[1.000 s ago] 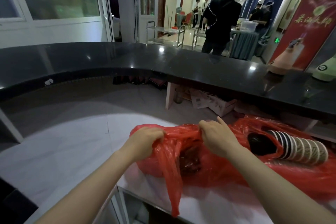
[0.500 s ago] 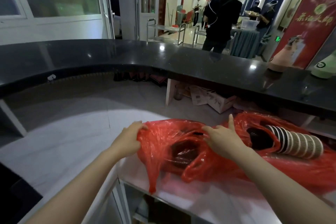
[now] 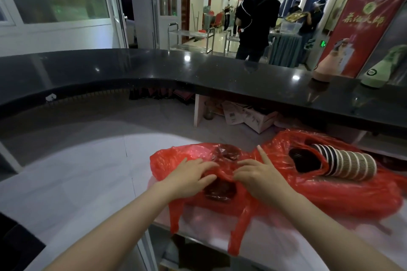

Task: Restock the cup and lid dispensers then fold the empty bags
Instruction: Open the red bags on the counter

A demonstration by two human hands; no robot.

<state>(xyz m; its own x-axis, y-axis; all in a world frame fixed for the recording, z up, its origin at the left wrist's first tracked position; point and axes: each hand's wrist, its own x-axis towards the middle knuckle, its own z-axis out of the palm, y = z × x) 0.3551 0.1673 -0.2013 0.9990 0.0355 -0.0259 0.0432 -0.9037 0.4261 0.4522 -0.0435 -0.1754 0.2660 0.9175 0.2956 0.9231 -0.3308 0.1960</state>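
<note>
Black counter (image 3: 198,72): curves beyond both hands.
White worktop (image 3: 66,182): bare left of left hand (image 3: 189,177); edge beneath wrists.
Red bag (image 3: 187,156): under both hands, handles overhanging.
Cups (image 3: 350,166): right of right hand (image 3: 262,177).
Hands: fingers flat, pressing bag.

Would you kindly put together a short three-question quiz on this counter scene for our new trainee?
1. True or false: the stack of paper cups stands upright on the black counter.
2. Which does the left hand touch? A) the near red bag B) the far red bag C) the cups
3. Fill in: the right hand rests on the near bag with its index finger ____.

Key
1. False: it lies on its side, partly inside the far red bag.
2. A
3. Raised, pointing up away from the plastic.
</note>
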